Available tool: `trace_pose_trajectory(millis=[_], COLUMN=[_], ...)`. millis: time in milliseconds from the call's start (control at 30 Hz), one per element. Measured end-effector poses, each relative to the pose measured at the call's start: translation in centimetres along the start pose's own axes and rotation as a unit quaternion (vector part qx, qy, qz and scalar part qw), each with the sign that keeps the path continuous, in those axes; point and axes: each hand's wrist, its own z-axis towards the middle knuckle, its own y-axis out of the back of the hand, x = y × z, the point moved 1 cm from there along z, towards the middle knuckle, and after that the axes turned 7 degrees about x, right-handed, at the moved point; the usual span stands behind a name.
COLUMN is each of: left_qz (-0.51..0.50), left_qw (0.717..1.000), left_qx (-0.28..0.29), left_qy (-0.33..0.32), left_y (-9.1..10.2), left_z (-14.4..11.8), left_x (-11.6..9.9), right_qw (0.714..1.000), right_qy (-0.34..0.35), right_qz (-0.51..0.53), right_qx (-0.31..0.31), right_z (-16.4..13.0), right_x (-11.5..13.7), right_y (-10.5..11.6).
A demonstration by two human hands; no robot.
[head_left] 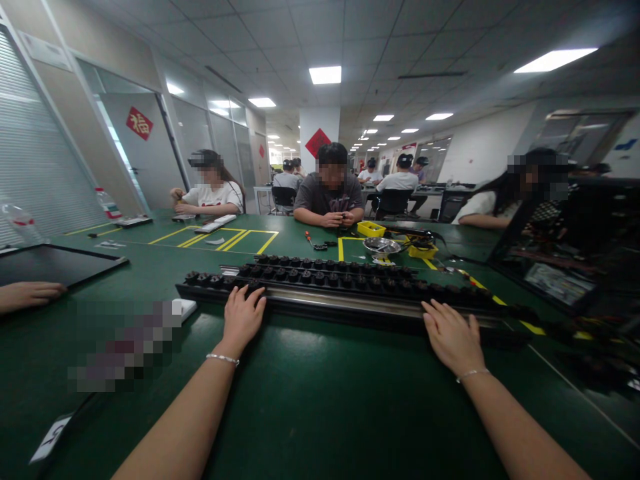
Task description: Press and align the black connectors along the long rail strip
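Two hands, left and right, were laid open-fingered on the rail; uneven pushing could have skewed it.

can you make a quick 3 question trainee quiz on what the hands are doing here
1. True or false: the left hand and right hand both rest on the near edge of the long black rail.
2. What colour is the table?
A red
B green
C white
3. What does each wrist wear?

Key
1. True
2. B
3. A thin bracelet, left and right.
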Motion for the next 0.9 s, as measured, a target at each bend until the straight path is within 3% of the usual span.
trace_pose_trajectory(millis=[900], left_qz=[-0.001], left_qw=[1.000], left_qx=[0.002], left_qy=[-0.009], left_y=[0.48], left_z=[-0.25], left_x=[-0.58], right_qw=[1.000], right_qy=[0.001], right_qz=[-0.010], right_qx=[0.007], right_z=[0.02], right_x=[0.00], right_y=[0.10])
